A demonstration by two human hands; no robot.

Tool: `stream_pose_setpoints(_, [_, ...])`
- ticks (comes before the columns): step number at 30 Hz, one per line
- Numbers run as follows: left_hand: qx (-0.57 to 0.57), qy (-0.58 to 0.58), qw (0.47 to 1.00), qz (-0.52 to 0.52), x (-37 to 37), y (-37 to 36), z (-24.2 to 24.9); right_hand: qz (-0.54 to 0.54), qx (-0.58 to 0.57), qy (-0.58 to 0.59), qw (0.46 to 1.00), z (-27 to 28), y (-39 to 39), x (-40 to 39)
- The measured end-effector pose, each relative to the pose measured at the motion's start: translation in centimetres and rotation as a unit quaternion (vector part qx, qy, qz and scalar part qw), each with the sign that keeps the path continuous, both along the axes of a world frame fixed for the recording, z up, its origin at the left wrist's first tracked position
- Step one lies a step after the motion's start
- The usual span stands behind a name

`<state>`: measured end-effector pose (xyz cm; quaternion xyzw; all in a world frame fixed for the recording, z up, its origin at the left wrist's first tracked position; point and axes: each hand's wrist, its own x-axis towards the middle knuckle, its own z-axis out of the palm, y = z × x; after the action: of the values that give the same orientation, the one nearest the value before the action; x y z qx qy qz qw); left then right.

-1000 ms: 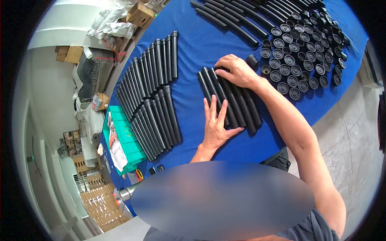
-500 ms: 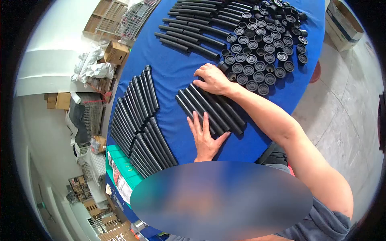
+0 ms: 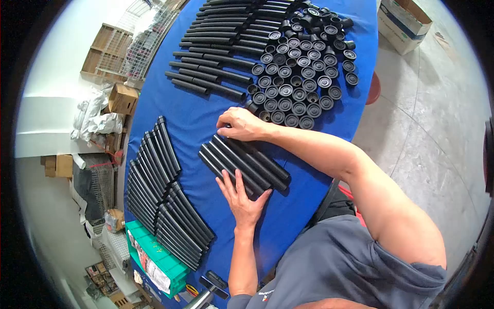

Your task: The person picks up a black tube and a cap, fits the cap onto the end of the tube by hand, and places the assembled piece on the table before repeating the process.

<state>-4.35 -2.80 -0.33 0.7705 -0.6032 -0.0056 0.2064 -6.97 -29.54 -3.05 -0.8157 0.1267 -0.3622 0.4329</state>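
Observation:
Several black tubes [image 3: 239,162] lie side by side on the blue cloth in front of me. My left hand [image 3: 242,200] rests on their near ends with its fingers spread. At their far ends is my right hand [image 3: 239,124], its fingers curled down over the tubes; whether it grips one is hidden. To the left lie two rows of black tubes with collared ends [image 3: 167,193]. Beyond my right hand stands a large cluster of round black caps [image 3: 298,77], beside more plain black tubes [image 3: 216,46].
A green crate [image 3: 157,257] sits at the near left edge of the blue table [image 3: 288,216]. Cardboard boxes and wire racks stand against the left wall. An open carton [image 3: 404,26] and a red object [image 3: 374,87] are on the floor at right.
The camera view has shifted, so the table contents appear lower and further left. Both hands remain at the middle tubes, and the front of the body now shows.

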Motion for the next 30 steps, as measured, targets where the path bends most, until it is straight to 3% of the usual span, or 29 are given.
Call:
stream_pose_setpoints(9, [0.003,-0.003,1.000,0.001,0.2,0.0,0.0,0.060,0.124,0.006,0.990,1.7,-1.3,-1.4])
stream_pose_setpoints(13, [0.011,0.007,1.000,0.016,0.1,0.3,-0.2,0.019,0.016,0.024,0.999,0.7,-0.7,-1.0])
stream_pose_setpoints(21, [0.011,-0.009,1.000,0.006,0.0,-0.2,-0.3,0.078,-0.113,0.035,0.990,0.5,1.8,-1.0])
stream_pose_setpoints(30, [-0.028,0.063,0.997,0.036,2.6,-0.7,1.3,0.074,-0.062,0.050,0.994,0.3,1.4,-1.0])
